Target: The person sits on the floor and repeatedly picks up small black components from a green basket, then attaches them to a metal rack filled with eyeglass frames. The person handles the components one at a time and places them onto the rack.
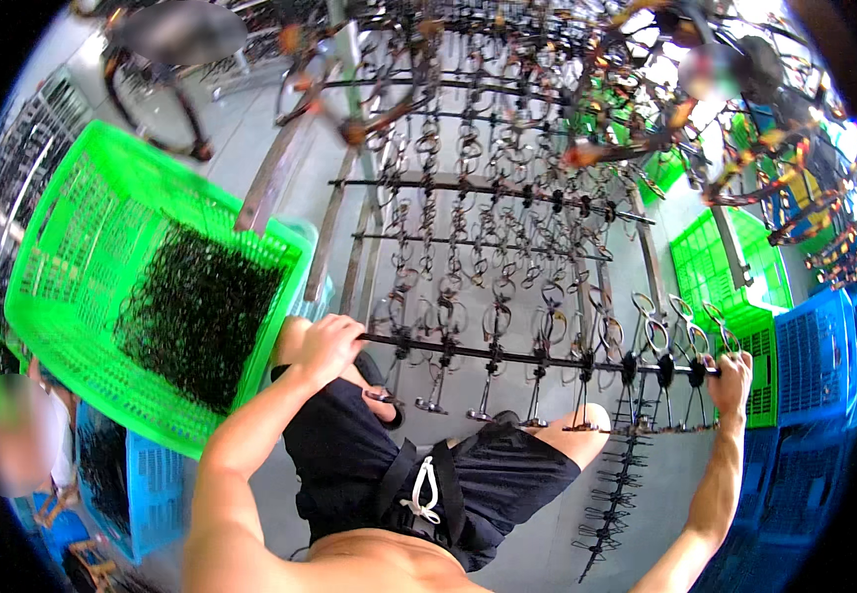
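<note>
"How far along?"
"The left hand (329, 348) and right hand (733, 381) grip a black rod (517, 355) by its ends, before the rack's (325, 237) near edge; wire frames (498, 321) already line it."
"Obstacles?"
"A green crate (63, 237) of black pieces (201, 306), left. Beyond, more loaded rods (492, 190); blurred brown frames (591, 155) may hide what's left."

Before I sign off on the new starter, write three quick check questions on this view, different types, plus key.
1. True or false: the left hand and the right hand both hold the dark rod.
2. The crate at the far right is: A red; B blue; C white.
3. Fill in: the green basket with the dark, tangled pile is on the person's ____ side.

Key: 1 true; 2 B; 3 left.
</note>
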Demonstrator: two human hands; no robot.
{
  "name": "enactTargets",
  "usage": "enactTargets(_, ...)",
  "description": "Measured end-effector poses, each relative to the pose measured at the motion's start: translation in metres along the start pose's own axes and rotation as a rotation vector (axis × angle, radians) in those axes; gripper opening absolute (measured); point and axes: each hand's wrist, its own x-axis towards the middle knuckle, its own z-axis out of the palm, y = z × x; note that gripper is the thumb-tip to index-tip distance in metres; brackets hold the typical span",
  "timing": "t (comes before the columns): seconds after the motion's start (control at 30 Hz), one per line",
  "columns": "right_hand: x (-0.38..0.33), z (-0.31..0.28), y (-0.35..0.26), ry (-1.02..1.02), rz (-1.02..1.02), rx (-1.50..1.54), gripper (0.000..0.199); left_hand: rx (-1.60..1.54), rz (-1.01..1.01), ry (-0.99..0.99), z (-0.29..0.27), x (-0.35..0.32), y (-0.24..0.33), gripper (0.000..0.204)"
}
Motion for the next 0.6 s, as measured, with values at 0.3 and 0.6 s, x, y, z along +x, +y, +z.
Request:
enactTargets(0.3,-0.018,0.039,-0.043,-0.242,0.043,0.065,0.036,-0.096,-0.286,-0.386,0.097,0.022,-0.076,0.028)
enactTargets(0.6,0.023,0.109,-0.106,-0.447,-0.037,0.12,0.021,-0.149,-0.723,-0.487,0.163,-0.008,-0.166,0.073)
